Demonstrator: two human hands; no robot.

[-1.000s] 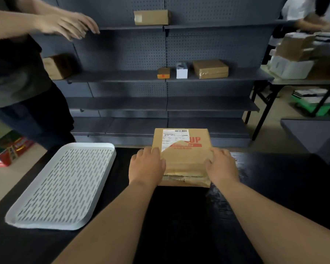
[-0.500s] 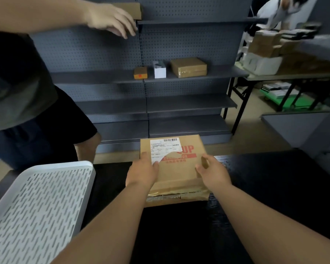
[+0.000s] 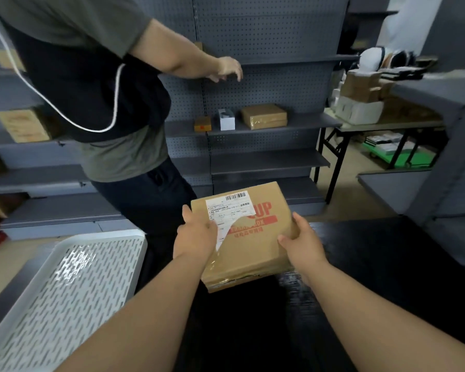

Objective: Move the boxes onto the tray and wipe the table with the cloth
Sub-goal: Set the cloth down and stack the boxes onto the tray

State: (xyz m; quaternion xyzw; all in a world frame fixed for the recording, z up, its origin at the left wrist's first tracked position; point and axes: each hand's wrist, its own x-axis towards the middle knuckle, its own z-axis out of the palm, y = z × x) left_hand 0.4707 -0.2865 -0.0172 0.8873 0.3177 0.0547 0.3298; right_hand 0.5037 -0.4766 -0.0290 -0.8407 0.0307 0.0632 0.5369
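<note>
A brown cardboard box with a white shipping label and red print is held above the black table, tilted. My left hand grips its left side and my right hand grips its right side. A white perforated tray lies on the table at the lower left, apart from the box. No cloth is in view.
Another person stands just beyond the table on the left, reaching an arm toward the grey shelving. Three small boxes sit on a shelf. A folding table with stacked parcels stands at the right.
Both hands have lifted the box off the table and tilted it. The other person has stepped right, closer behind the tray. The view has shifted so the tray sits lower left.
</note>
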